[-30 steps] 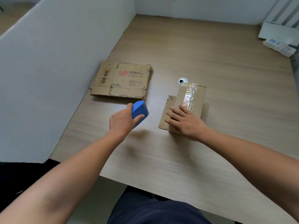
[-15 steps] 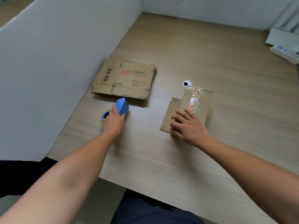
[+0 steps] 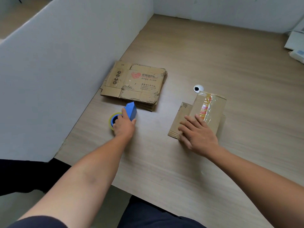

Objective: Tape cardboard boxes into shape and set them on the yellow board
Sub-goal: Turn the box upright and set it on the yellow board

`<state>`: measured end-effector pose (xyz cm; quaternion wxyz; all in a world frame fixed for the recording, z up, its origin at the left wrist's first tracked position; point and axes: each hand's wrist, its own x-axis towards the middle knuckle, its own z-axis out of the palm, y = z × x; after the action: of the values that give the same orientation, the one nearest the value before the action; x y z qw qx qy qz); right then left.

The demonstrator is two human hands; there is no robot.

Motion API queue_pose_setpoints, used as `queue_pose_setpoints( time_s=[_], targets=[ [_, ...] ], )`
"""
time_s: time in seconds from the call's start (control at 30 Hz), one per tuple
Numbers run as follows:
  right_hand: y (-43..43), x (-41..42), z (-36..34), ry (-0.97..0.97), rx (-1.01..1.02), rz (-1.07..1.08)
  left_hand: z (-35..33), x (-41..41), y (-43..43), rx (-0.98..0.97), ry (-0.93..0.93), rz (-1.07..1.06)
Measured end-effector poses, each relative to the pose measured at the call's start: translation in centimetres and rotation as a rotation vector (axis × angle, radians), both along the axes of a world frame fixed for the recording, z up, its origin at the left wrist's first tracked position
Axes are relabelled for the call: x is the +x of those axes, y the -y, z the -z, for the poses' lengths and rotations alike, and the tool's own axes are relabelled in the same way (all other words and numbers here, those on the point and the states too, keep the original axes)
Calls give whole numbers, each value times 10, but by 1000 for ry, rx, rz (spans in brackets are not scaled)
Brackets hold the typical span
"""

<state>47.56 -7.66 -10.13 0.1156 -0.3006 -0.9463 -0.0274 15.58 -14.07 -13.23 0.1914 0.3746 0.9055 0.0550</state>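
Your left hand (image 3: 124, 127) curls round the blue tape dispenser (image 3: 131, 110), now down on the table (image 3: 164, 162) rather than raised as a second ago. Your right hand (image 3: 199, 134) lies flat, fingers straight, on the taped-shut box (image 3: 210, 109). Beyond the dispenser sits a stack of flat boxes (image 3: 136, 84), printed with a red heart and writing too small to read.

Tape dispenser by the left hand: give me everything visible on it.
The tape dispenser is a blue, plastic-looking wedge. Its narrow end points away from the person. On its left side is a roll of tape with a yellowish rim around a blue hub. The dispenser appears to sit on the wooden table, just short of the stack of flattened cardboard and not clearly touching it. The left hand grips it from the near side, hiding its rear part.
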Motion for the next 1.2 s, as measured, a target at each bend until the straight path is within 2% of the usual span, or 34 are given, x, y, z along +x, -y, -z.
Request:
queue_pose_setpoints(
  time_s=[0.1, 0.2, 0.33, 0.43, 0.5, 0.57, 0.7, 0.83, 0.93, 1.0, 1.07, 1.2],
  targets=[
    [2, 1, -8, -99, -162, -9, -15, 16, 0, 23, -46, -36],
    [0, 4, -19, -377, -291, 25, -36, 43, -7, 133, -86, 13],
    [1, 20, -33, -639, -257, 280, -69, 114, -25, 337, 239, 259],
    [6, 33, -35, -731, -432, 577, -85, 171, -33, 456, 417, 457],
    [10, 45, -29, -758, -595, 754, -87, 197, -37, 413, 410, 585],
    [14, 60, -19, -765, -729, 870, -85, 210, -40, 293, 299, 667],
    [26, 89, -11, -725, -834, 976, -86, 223, -40, 136, 103, 653],
    [35, 99, -11, -728, -931, 1020, -91, 234, -40, 16, 181, 599],
    [38, 99, -20, -800, -1008, 1033, -95, 228, -42, 97, 252, 533],
    [37, 103, -26, -887, -1053, 1066, -95, 212, -40, 225, 361, 517],
    [39, 108, -29, -991, -1062, 1071, -97, 194, -36, 362, 570, 475],
    [40, 112, -43, -1210, -1187, 1051, -97, 175, -33, 446, 1183, 207]
  ],
)
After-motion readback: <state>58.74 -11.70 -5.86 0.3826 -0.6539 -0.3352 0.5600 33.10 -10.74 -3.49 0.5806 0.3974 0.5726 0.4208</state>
